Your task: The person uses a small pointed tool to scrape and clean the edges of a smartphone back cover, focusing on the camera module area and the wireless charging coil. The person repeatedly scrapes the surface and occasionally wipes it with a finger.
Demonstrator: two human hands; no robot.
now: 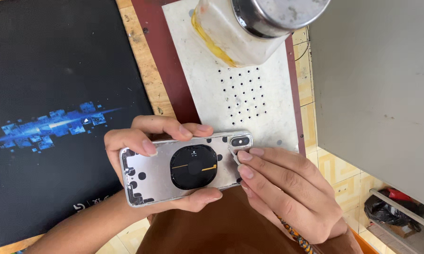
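Note:
My left hand (141,141) grips a silver phone housing (162,176) lying sideways, back glass removed, with fingers over its top edge and the thumb under its bottom edge. A round black coil (193,167) with gold strips sits at its middle. The camera module (240,140) is at the right end. My right hand (287,188) pinches a small white piece (234,156) against the housing just below the camera.
A white perforated plate (249,101) lies behind the phone. A jar with yellowish liquid and a metal lid (240,28) stands on it. A black mat with a blue pattern (47,117) covers the left. A grey panel (376,84) is at the right, tiled floor below.

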